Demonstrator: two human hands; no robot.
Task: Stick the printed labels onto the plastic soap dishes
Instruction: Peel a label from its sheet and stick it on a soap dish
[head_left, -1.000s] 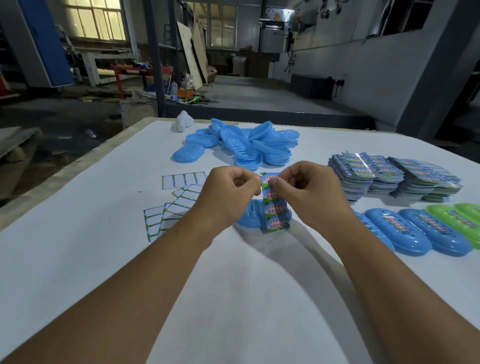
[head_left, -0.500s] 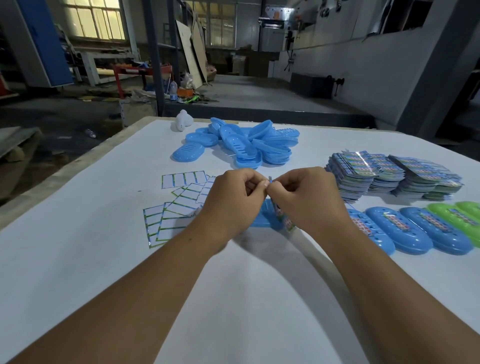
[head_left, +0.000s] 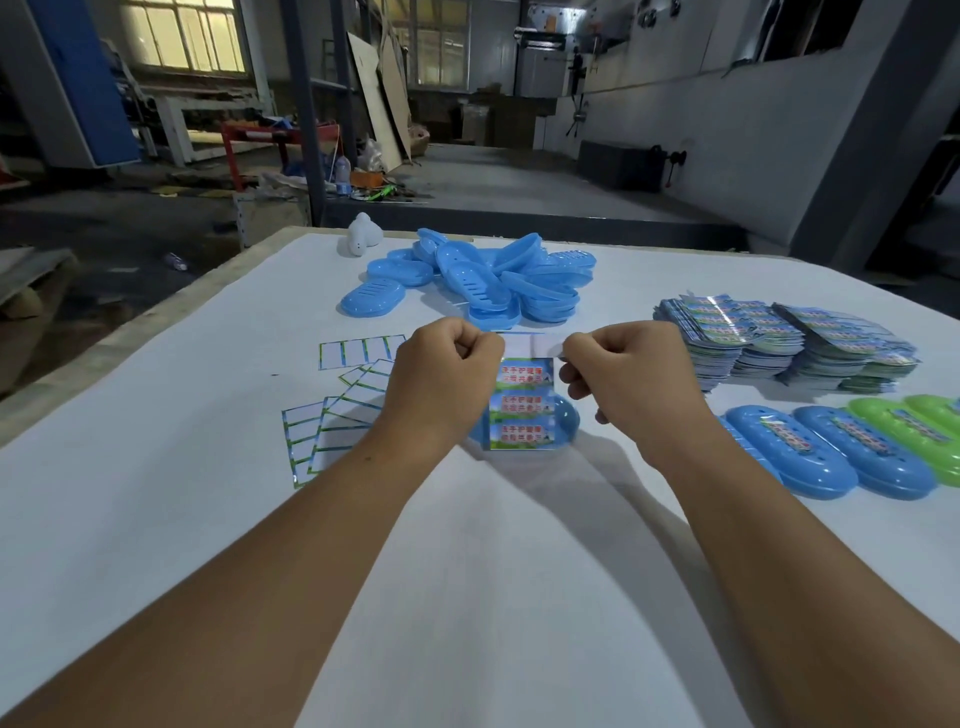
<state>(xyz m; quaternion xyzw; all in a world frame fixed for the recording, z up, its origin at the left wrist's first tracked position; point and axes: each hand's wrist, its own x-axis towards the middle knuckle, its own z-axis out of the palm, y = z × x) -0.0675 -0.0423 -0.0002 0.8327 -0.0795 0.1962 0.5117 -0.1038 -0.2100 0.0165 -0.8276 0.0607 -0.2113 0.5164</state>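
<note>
The left hand (head_left: 441, 382) is curled tight, pinching the top left edge of a label sheet (head_left: 522, 408) (three printed labels remain on it). The right hand (head_left: 631, 371), fingers also curled, pinches something small beside the sheet's top right corner. Below and between both hands, a blue soap dish (head_left: 563, 422) lies on the table (head_left: 208, 467) behind the sheet.

Label sheet (head_left: 522, 410) held upright, three printed labels left; blue soap dish (head_left: 565, 420) behind it.

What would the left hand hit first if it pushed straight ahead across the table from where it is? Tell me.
Probably the pile of blue soap dishes at the far side of the table. The left hand, pinching the label sheet, points roughly that way, with only bare table between; depth is hard to judge.
</note>
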